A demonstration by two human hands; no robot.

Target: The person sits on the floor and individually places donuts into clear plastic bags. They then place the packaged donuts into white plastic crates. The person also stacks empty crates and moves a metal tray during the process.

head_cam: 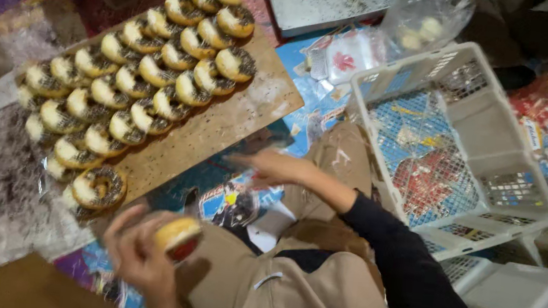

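- Left hand (138, 255) is low in the frame, fingers curled round a plain doughnut (176, 236), golden on top with a reddish underside showing. That is a firm but light grip, fingertips on the rim.
- The doughnut sits just off the near corner of the wooden board (222, 124), close to the last ring in the rows.
- On the board, rows of topped doughnuts (139, 70) overlap like roof tiles, white icing with dark sprinkles, running from far right to near left.
- To do this well, I would say: hold by the edges only, keep the thumb off the top face, and bring the piece in at the same tilt as its neighbours so the row stays tight.
- The nearest ring (100, 186) lies flat at the end of the row; anything set beside it should lean on it without smearing its icing.
- Right hand (276, 168) stretches out past the knee, blurred, fingers spread and flat, holding nothing that I can see. It hovers above the printed blue sheet (234, 198), near the board's edge.
- To the right, a white plastic crate (457, 120) stands open, with more crates (531, 307) beside it.
- A clear bag (424, 16) with a few pale pieces sits beyond the crate.
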